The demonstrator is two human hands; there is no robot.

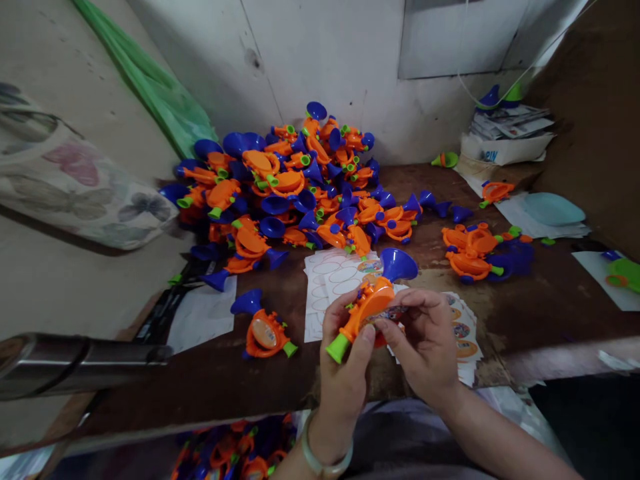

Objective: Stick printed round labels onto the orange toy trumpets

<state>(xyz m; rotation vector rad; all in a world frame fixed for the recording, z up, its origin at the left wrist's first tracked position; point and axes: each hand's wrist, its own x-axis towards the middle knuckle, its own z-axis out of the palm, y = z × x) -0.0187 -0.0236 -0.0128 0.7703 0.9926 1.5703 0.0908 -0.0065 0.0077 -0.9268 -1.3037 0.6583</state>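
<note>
My left hand [343, 377] is wrapped round a toy trumpet [374, 301] with an orange body, a blue bell and a green mouthpiece. The bell points up and away from me. My right hand [427, 350] pinches a small printed sticker [393, 313] against the flat side of the body. How much of it is stuck down is hidden by the fingers. Under and beyond the hands lie a sheet with oval outlines [320, 290] and a stack of printed oval sticker sheets [465, 330]. Left of them rests another toy trumpet [266, 332] with an oval label on its side.
A large heap of toy trumpets [295, 180] fills the back of the brown table [400, 407]. Loose orange bodies [470, 250] lie to the right, near a pale blue dish [554, 209]. A metal flask [75, 365] juts in at left. More toys [240, 447] lie below the table edge.
</note>
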